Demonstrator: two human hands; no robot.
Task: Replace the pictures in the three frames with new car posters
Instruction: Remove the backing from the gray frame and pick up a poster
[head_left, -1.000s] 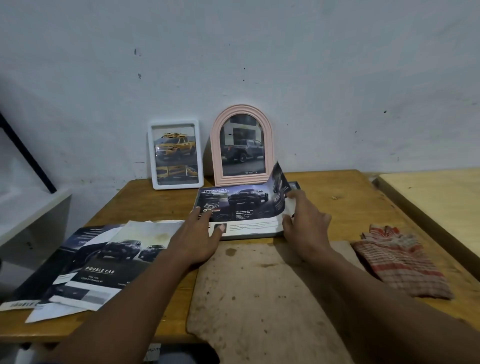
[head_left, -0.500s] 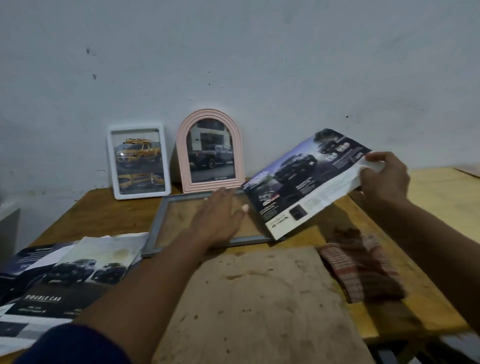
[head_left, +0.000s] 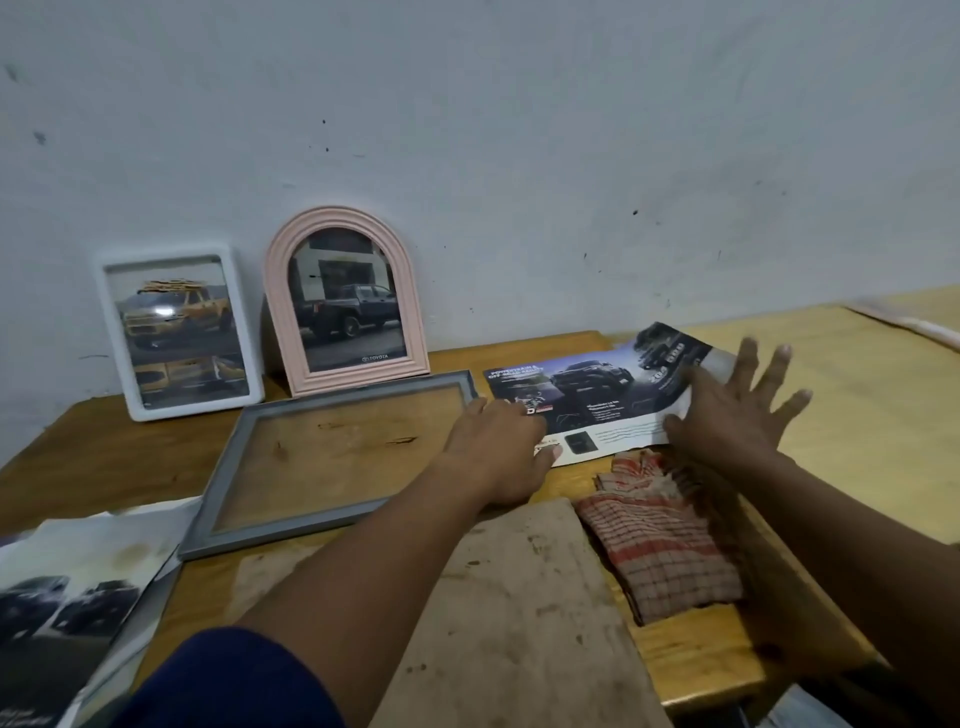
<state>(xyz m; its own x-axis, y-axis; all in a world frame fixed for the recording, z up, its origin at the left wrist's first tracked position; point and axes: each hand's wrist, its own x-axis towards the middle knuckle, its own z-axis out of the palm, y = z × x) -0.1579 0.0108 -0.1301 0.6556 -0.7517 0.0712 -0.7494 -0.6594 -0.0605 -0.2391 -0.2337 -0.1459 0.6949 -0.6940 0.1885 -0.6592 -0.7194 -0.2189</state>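
Observation:
A grey frame lies flat on the wooden table, with no picture in it and the wood showing through. To its right lies a dark car poster. My left hand rests flat across the frame's right edge and the poster's left end. My right hand is spread, fingers apart, over the poster's right end. A white frame with a yellow truck picture and a pink arched frame with a dark pickup picture lean against the wall behind.
A checked cloth lies right of a worn brown board at the table's front. More car posters are stacked at the front left. A second, lighter table adjoins on the right.
My right hand carried the poster off the grey frame, lifted it to the right, then laid it flat on the table and let go. My left hand slid right onto the poster's end.

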